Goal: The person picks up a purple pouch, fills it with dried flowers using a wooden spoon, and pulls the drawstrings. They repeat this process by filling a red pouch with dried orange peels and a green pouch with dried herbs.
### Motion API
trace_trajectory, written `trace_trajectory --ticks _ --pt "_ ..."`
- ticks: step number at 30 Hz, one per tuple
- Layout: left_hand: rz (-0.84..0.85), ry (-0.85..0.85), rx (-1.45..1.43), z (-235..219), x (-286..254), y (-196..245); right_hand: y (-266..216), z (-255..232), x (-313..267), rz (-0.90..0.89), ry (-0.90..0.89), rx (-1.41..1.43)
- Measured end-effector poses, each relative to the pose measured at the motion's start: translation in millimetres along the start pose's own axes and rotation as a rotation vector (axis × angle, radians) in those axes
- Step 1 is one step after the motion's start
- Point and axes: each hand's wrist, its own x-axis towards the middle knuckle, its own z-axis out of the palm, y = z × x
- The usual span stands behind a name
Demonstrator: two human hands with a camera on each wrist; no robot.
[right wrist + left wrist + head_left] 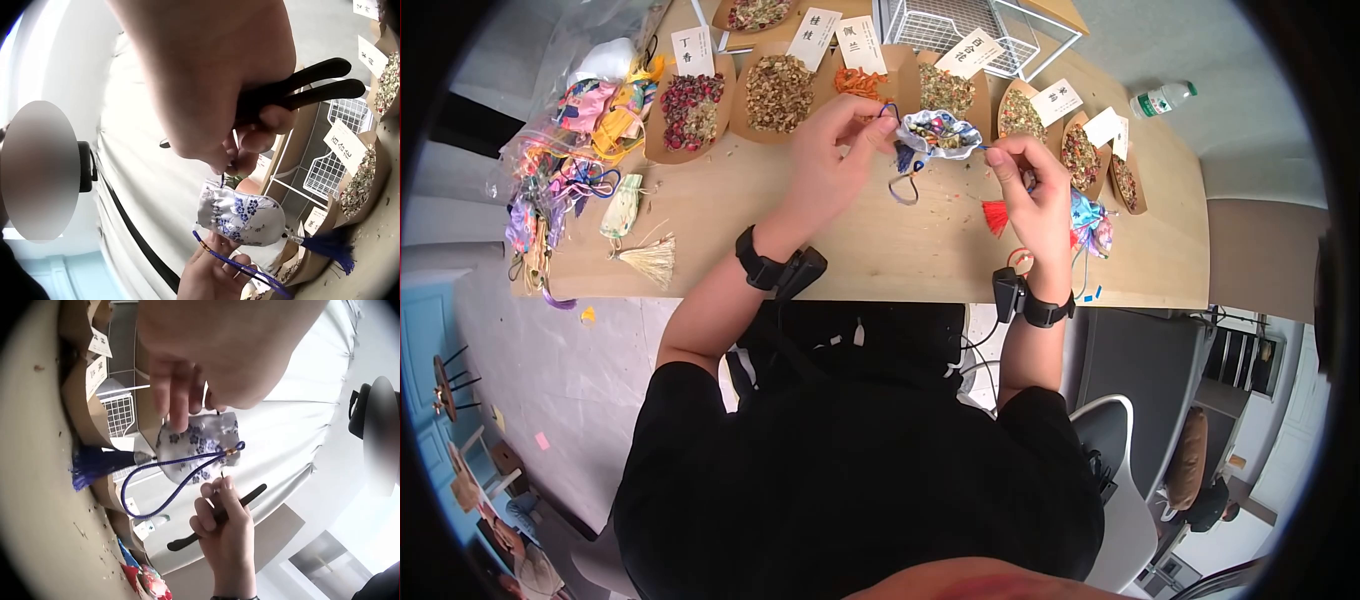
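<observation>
A white pouch with blue flowers (940,136) hangs above the table between the hands, its gathered mouth partly open with coloured bits inside. The left hand (837,160) pinches a drawstring at one side of the mouth. At the other side, the right hand (1035,190) pinches the blue drawstring end. Lodged in the right hand is a black two-armed tool (312,84). From the pouch hang a dark blue tassel (103,465) and a looped blue cord (181,481). In the left wrist view the left fingertips are partly hidden.
Brown paper trays of dried herbs (778,92) with cards line the back, before a white wire rack (960,30). Pouches (590,110) lie heaped at left, beside a green pouch (622,207). A red tassel (995,217) and colourful pouch (1092,225) lie by the right hand.
</observation>
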Motion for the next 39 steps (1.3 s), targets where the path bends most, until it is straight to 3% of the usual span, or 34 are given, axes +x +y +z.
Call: trace_trajectory --ticks 5,8,11,14,17,23,26,29,32,34,37,39 --pt "-0.109 -0.130 0.219 -14.4 0.9 19.8 0.6 -10.8 -2.9 0.060 -0.054 -0.010" --pt "0.019 -0.160 0.246 -18.4 2.6 16.3 -2.2 -7.7 -3.1 0.086 -0.072 0.035" --pt "-0.041 -0.228 0.219 -13.2 -2.8 29.2 -5.7 2.2 -5.0 0.178 -0.094 0.133" --pt "-0.110 -0.116 0.100 -15.9 0.1 26.5 -3.1 9.1 -2.8 0.171 -0.038 0.178" --pt "-0.170 -0.238 0.150 -6.9 -5.7 39.3 -12.4 14.1 -2.2 0.193 -0.047 0.235" --pt "-0.110 -0.290 0.231 -2.9 -9.0 49.4 -7.9 16.2 -2.2 0.201 -0.084 0.333" --pt "-0.138 -0.217 0.164 -5.4 -5.8 42.0 -12.5 18.0 -0.8 0.189 -0.073 0.331" --pt "-0.188 -0.302 0.233 -5.8 -4.9 48.2 -10.9 13.9 -0.2 0.219 -0.089 0.335" --pt "-0.115 -0.209 0.173 -8.8 -2.7 47.9 -8.5 9.0 1.3 0.213 -0.073 0.297" --pt "-0.122 -0.250 0.262 -13.4 -2.3 49.2 -5.6 7.4 1.5 0.197 -0.064 0.294" --pt "-0.168 -0.266 0.321 -28.4 1.1 58.2 -5.0 -10.5 -0.8 0.331 -0.172 0.224" --pt "-0.181 -0.284 0.342 -38.9 1.9 60.9 -2.7 -20.7 -1.7 0.271 -0.196 0.178"
